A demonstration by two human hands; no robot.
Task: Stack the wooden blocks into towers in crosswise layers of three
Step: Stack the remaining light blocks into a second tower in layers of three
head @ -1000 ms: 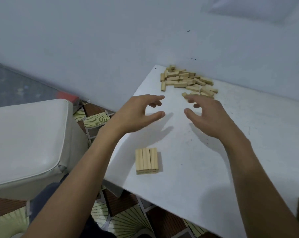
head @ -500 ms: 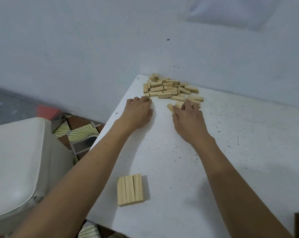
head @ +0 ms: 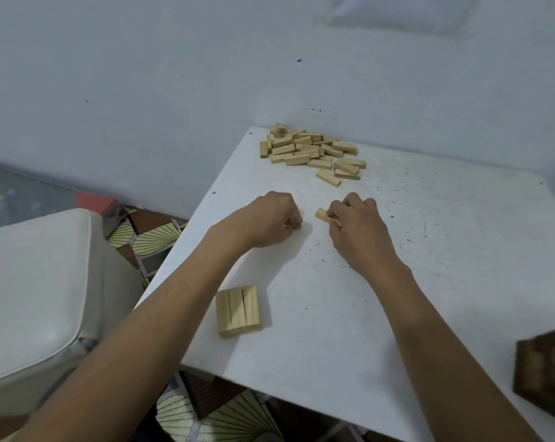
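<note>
Desk: we are working on the white desk [head: 429, 282], keeping its near-left part for the tower.
Loose pile: the loose pile [head: 311, 151] is lying at the far edge, well apart from the build.
Right hand: our right hand [head: 359, 231] is pinching a block.
Left hand: our left hand [head: 269, 221] is curling tight; we cannot tell whether it is holding anything.
First layer: the first layer [head: 237, 311] is lying as three touching blocks, awaiting a crosswise row.
Held block: the block [head: 322, 215] is probably heading there.
</note>
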